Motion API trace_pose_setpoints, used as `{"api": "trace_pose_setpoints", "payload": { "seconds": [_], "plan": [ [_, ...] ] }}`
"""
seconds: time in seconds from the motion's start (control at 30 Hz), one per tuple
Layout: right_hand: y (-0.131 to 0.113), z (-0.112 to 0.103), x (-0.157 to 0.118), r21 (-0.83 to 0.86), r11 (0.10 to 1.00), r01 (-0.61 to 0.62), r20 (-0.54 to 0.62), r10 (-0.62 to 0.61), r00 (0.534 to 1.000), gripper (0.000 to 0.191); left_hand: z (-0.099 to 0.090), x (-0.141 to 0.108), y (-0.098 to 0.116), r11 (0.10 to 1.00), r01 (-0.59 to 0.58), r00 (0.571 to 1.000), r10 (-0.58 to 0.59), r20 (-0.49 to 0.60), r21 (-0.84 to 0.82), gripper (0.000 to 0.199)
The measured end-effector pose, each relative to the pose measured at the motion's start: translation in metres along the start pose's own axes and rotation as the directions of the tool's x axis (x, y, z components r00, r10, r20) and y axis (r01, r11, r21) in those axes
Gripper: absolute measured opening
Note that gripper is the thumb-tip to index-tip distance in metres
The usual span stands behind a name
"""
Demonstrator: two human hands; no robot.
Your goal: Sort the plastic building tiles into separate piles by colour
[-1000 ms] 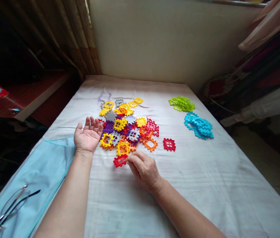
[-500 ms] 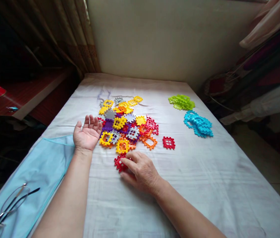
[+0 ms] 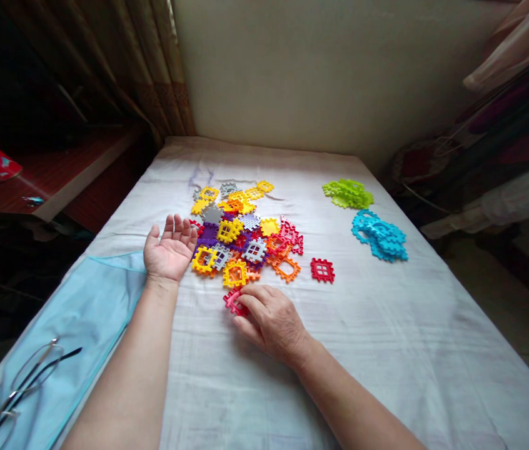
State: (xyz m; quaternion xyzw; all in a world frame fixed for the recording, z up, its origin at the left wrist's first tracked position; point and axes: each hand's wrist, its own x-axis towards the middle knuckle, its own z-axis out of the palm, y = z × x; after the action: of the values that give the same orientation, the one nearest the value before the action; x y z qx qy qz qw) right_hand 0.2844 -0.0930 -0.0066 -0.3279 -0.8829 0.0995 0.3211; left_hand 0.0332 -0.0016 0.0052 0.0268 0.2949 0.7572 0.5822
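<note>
My right hand (image 3: 271,322) pinches a red interlocking plastic tile (image 3: 235,301) with notched edges, just in front of the mixed heap; the fingers hide part of it. My left hand (image 3: 169,249) lies palm up with its fingers stretched, at the heap's left side, and holds nothing. Yellow tiles (image 3: 229,231), purple tiles (image 3: 208,234), grey tiles (image 3: 255,250) and orange tiles (image 3: 287,269) overlap in the heap. Apart from it, to the right, a red window tile (image 3: 322,270) lies flat.
Green tiles (image 3: 347,194) and blue tiles (image 3: 379,235) form two piles on the right of the cloth-covered surface (image 3: 362,369). Eyeglasses (image 3: 25,387) rest on a light blue cloth (image 3: 100,300) at the left. A wall (image 3: 274,75) stands behind the far edge.
The red tile in my right hand has tilted up from the sheet and turned. My left hand keeps its pose. The whole view has shifted slightly.
</note>
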Motion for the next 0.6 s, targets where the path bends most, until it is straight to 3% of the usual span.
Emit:
{"api": "trace_pose_setpoints", "payload": {
  "seconds": [0.2, 0.3, 0.4, 0.5, 0.6],
  "plan": [
    [0.018, -0.020, 0.002, -0.011, 0.996, -0.093, -0.233, 0.088, 0.969, 0.020, 0.006, -0.004, 0.000, 1.000, 0.003, 1.000, -0.003, -0.025, 0.000, 0.036],
    [0.049, -0.041, -0.003, -0.056, 0.969, -0.239, -0.381, 0.201, 0.903, 0.022, 0.005, -0.003, -0.001, 1.000, 0.003, 1.000, -0.003, -0.022, 0.003, 0.036],
    [0.091, -0.065, -0.019, -0.116, 0.887, -0.446, -0.494, 0.339, 0.801, 0.029, 0.003, 0.000, 0.000, 1.000, 0.003, 1.000, -0.003, -0.017, 0.013, 0.034],
    [0.124, -0.079, -0.040, -0.140, 0.821, -0.554, -0.512, 0.418, 0.750, 0.032, 0.002, 0.001, 0.000, 1.000, 0.001, 1.000, -0.001, -0.014, 0.018, 0.032],
    [0.140, -0.078, -0.055, -0.151, 0.770, -0.620, -0.474, 0.494, 0.729, 0.033, 0.002, 0.002, 0.001, 1.000, -0.003, 1.000, 0.003, -0.015, 0.020, 0.031]
  ]
}}
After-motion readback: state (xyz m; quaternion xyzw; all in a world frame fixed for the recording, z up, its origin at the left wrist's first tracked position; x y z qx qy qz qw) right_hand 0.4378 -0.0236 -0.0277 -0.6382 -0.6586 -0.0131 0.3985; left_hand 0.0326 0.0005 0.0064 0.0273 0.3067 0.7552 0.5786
